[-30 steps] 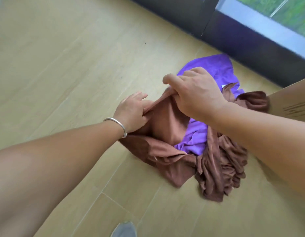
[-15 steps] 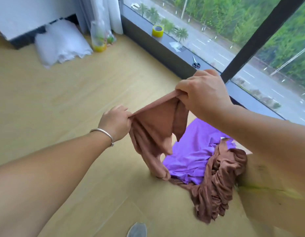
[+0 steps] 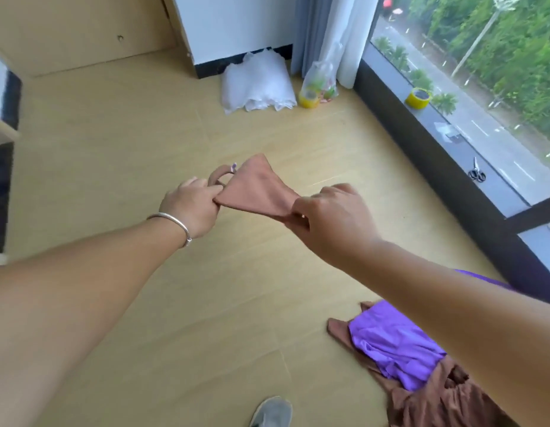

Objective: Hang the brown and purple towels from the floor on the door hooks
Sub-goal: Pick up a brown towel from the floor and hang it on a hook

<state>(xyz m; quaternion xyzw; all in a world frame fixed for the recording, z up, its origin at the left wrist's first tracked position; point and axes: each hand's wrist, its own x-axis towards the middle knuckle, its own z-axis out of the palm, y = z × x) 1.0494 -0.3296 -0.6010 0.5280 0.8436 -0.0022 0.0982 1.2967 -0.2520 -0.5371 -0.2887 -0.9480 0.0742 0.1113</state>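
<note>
The wood floor [image 3: 144,149] is spreading under everything; the brown towel [image 3: 446,399] is trailing along it at lower right, with the purple towel [image 3: 393,346] lying on top; a raised corner of brown cloth is stretching between both hands; the right hand [image 3: 332,220] is pinching one end, the left hand [image 3: 192,208] gripping the other beside a small hanging loop [image 3: 219,175].

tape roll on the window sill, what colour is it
Yellow; the tape roll shows best in the head view, on the window sill.
</note>
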